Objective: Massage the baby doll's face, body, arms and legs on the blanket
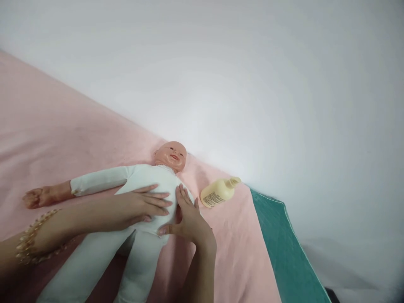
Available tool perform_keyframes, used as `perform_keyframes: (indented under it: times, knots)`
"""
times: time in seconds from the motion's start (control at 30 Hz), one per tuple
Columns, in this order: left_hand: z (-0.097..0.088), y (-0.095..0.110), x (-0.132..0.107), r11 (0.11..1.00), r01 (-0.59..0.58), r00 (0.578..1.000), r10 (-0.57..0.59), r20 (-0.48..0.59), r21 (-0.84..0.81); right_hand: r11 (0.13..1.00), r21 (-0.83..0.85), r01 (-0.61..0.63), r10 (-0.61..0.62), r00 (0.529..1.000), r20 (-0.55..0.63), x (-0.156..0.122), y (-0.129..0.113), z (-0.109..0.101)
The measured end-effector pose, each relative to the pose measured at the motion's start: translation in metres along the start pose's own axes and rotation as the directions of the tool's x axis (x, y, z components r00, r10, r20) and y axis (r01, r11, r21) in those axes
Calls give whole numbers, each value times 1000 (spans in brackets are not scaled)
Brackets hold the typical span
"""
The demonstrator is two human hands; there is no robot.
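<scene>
A baby doll with a white cloth body and a hard plastic head lies on its back on a pink cloth. My left hand rests flat across the doll's belly, fingers stretched out and a beaded bracelet on the wrist. On the doll's side, my right hand lies with its fingers extended and the thumb apart. Neither hand holds anything. Close beyond my right hand is a pale yellow pump bottle, with small print on its side. The doll's other arm is hidden behind my right hand.
The pink cloth covers most of the surface under the doll. To the right a green covering shows along the surface's edge. A plain white wall rises right behind the doll's head and the bottle.
</scene>
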State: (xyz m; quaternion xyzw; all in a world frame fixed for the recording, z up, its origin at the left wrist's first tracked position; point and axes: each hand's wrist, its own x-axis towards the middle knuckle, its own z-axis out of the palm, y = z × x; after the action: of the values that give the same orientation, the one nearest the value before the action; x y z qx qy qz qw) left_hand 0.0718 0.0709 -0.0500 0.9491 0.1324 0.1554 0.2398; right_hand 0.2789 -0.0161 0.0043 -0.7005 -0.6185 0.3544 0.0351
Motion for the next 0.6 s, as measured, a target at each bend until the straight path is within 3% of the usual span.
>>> perform_keyframes:
  times: [0.1, 0.33, 0.47, 0.6]
  knots:
    - [-6, -16, 1, 999, 21, 999, -22, 43, 27, 1000, -7, -1, 1, 1000, 1, -1, -1, -1]
    - [15, -52, -12, 966, 208, 978, -202, -55, 153, 1000, -2, -10, 10, 1000, 10, -2, -3, -2]
    - [5, -61, -27, 927, 318, 947, -318, -32, 201, 1000, 10, -19, 19, 1000, 18, -1, -3, -3]
    - [-4, -63, -34, 915, 331, 942, -334, -28, 232, 1000, 25, -11, 11, 1000, 2, -3, -3, -3]
